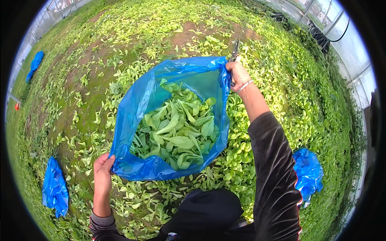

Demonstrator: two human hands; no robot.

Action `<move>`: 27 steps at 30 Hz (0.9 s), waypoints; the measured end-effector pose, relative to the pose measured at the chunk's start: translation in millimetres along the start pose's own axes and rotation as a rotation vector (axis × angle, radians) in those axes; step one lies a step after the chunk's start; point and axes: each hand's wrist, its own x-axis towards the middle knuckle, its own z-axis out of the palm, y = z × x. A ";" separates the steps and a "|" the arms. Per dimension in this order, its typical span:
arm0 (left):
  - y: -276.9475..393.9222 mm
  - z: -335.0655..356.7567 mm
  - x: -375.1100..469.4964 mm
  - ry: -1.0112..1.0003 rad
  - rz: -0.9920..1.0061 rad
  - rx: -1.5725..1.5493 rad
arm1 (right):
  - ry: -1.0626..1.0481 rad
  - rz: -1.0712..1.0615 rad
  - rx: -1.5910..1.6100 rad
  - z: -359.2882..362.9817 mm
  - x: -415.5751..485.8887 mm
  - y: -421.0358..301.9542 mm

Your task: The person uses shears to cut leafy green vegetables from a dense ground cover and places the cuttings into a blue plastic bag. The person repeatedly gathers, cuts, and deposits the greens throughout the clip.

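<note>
A blue plastic bag is spread wide at its mouth between my two hands. Inside lies a heap of loose leafy greens. My left hand pinches the bag's rim at the lower left. At the upper right, my right hand grips the gathered rim together with a pair of scissors, whose blades point away from me; their handles are partly hidden by the fingers and the bag. A pale bracelet circles my right wrist.
Leafy plants grow below and right of the bag. Cut leaves lie over soil ahead. Other blue plastic bags lie at the left, far left and right. Black tubing hangs by the greenhouse wall.
</note>
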 end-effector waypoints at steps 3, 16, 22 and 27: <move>9.3 3.4 -0.3 -0.042 0.042 0.434 | 0.047 -0.018 -0.014 -13.6 -2.9 21.5; 30.6 210.9 84.0 -0.769 0.830 0.903 | 0.076 -0.234 -0.437 -52.6 -122.5 19.8; -25.4 256.4 122.7 -0.727 0.645 1.461 | 0.148 -0.223 -0.504 -101.5 -175.3 20.4; -21.2 247.9 156.3 -0.930 0.487 1.197 | 0.249 -0.190 -0.479 -136.0 -204.8 27.0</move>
